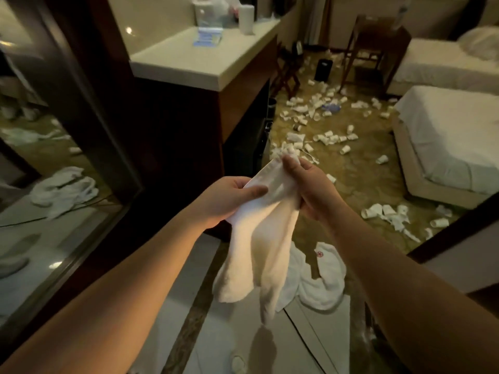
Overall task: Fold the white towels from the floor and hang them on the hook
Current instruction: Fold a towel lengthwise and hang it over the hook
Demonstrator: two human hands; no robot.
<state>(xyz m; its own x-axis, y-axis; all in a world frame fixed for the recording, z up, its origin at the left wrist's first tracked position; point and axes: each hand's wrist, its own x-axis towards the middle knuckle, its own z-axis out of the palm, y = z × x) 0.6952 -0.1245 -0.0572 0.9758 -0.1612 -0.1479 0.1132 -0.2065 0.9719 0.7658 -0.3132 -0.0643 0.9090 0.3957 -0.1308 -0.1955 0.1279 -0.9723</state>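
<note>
A small white towel (259, 238) hangs in front of me, held up by both hands at its top edge. My left hand (229, 198) grips the towel's left part, thumb on top of the cloth. My right hand (310, 190) pinches the upper right corner, fingers curled round bunched cloth. The towel's lower half dangles in two loose folds above the floor. Another white towel (321, 282) lies crumpled on the floor just behind it. No hook is in view.
A dark wooden counter with a pale top (205, 60) stands ahead on the left. A mirror or glass panel (48, 157) fills the left side. Several paper cups (324, 117) litter the carpet. Two beds (453, 136) stand at the right.
</note>
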